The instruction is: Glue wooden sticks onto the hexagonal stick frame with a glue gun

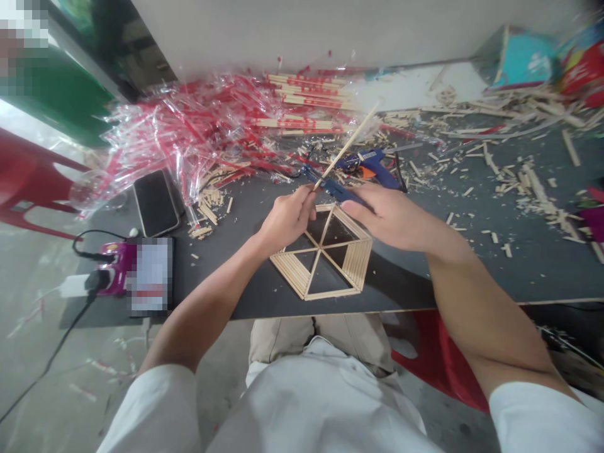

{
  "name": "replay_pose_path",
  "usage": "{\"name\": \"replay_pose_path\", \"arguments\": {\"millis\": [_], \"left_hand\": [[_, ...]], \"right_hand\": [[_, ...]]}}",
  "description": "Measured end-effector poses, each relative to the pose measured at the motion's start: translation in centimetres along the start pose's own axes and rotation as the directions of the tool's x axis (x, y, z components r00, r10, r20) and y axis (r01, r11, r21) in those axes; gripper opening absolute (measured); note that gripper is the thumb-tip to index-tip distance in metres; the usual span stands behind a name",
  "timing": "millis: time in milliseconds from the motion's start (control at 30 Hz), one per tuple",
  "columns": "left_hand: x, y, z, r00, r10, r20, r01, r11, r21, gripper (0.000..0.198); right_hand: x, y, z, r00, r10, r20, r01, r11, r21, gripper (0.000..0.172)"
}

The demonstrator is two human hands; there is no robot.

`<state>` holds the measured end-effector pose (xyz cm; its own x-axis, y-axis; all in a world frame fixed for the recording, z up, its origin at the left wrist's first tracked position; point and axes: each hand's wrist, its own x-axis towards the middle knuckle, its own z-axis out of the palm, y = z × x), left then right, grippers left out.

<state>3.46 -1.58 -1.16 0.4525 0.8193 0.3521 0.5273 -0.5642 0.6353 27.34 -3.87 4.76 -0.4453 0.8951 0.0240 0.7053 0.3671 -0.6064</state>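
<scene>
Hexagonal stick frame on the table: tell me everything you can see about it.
The hexagonal frame of pale wooden sticks lies flat on the dark grey tabletop. Thin spokes divide it into six triangles; rows of parallel sticks line its sides, leaving dark triangular openings around the centre. The person's left hand and right hand are over its upper edge, hiding part of it; whether they touch it cannot be told.

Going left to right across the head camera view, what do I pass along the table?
Red plastic stool → black smartphone → left hand gripping a long thin wooden stick → right hand → scattered pale wooden stick scraps
</scene>
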Motion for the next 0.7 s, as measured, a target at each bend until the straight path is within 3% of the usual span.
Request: {"name": "replay_pose_path", "arguments": {"millis": [700], "left_hand": [[-0.04, -0.24, 0.10, 1.000, 0.017, -0.013, -0.017, 1.000, 0.014, 0.029]], "right_hand": [[-0.01, 0.14, 0.24, 1.000, 0.004, 0.021, -0.003, 1.000, -0.013, 0.052]]}}
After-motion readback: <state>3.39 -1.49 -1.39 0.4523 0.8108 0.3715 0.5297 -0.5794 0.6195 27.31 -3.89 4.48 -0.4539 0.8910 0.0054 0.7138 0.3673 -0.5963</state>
